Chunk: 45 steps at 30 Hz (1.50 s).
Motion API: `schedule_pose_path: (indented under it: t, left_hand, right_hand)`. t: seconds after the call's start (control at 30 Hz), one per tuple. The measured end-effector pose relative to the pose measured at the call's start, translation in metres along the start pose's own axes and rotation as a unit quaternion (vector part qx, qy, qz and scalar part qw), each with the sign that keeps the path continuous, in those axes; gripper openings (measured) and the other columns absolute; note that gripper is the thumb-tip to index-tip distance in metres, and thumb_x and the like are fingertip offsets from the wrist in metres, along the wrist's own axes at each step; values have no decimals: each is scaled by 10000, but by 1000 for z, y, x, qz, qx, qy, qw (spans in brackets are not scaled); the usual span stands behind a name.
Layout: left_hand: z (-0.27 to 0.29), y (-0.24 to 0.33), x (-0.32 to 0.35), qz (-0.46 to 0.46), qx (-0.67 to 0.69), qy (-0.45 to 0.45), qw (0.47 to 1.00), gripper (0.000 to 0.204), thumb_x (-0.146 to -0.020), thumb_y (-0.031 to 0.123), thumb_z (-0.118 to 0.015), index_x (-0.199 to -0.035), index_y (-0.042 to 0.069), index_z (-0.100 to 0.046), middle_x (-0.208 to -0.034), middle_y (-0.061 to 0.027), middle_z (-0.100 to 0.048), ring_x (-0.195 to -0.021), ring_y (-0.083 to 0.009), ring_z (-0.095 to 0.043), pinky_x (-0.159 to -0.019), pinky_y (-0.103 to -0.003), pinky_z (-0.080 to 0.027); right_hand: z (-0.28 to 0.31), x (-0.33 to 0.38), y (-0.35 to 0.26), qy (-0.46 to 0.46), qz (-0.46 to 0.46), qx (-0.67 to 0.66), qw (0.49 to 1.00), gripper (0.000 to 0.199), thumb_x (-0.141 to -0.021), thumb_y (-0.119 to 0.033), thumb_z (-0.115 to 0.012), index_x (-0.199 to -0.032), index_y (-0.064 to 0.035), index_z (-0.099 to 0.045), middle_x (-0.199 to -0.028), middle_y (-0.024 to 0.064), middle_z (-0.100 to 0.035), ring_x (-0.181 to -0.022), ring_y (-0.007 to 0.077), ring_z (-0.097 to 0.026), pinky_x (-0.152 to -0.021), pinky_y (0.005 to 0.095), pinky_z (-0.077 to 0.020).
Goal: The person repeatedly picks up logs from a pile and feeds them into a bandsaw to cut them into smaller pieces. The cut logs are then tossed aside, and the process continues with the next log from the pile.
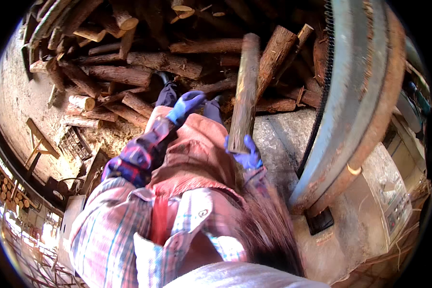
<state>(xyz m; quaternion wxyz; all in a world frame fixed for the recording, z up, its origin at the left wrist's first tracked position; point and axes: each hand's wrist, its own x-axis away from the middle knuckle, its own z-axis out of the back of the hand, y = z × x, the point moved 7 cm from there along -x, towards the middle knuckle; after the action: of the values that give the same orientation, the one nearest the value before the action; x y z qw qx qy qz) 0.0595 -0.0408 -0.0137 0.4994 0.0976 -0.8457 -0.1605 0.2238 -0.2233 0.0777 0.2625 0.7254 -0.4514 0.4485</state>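
Woodpile behind; right hand (247, 154) grips log (245, 91).

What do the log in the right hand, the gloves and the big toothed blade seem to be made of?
Log in the right hand: raw wood, rough greyish bark, unfinished. Gloves, seen on the left hand: blue, smooth, probably rubber-coated fabric. Saw blade: likely steel, dull grey face, teeth along its edge, with a rusty brown rim beside it.
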Motion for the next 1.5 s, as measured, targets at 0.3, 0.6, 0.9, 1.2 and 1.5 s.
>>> schedule_pose_path:
  t: [0.3,0.6,0.9,1.2,1.5]
  left_hand:
    - [-65,117,23,-114,243,-95,959,515,-879,494,-548,-1134,50,-599,-1000,-81,-634,-862,-201,-606,-835,-347,-492]
    - [-250,348,190,-565,-93,-148,806,540,-860,175,-656,-1307,-16,-421,-1249,-109,-528,-1121,-191,-511,-955,-306,-401]
    - [-105,257,135,-433,-144,52,888,540,-841,184,-674,-1279,-15,-429,-1115,-65,-577,-990,-153,-552,-852,-271,-466]
    - [62,103,147,-255,-203,201,924,237,-856,180,-603,-990,-14,-628,-862,-77,-649,-765,-130,-561,-696,-298,-490]
    - [88,88,57,-221,-144,165,950,442,-824,233,-688,-1174,1,-550,-1069,-101,-625,-936,-184,-584,-805,-297,-486]
  right_hand:
    - [-168,47,-33,-97,183,427,880,987,-684,-268,-804,-1432,-25,-208,-1325,132,-444,-1190,227,-448,-992,358,-382]
    - [-326,91,-199,-296,535,244,753,774,-735,-159,-756,-1376,-88,-327,-1236,105,-506,-1099,198,-514,-938,329,-441]
    - [-425,180,-520,215,715,563,355,889,-647,-423,-749,-1361,-103,-326,-1186,183,-551,-1072,301,-546,-921,385,-446]
    - [-335,124,-494,400,469,738,274,978,-677,-577,-680,-1440,-131,-262,-1332,218,-465,-1216,375,-471,-1018,453,-380]
    - [-325,136,-467,441,506,716,189,906,-661,-539,-732,-1358,-71,-391,-1292,214,-502,-1194,360,-488,-989,434,-394]
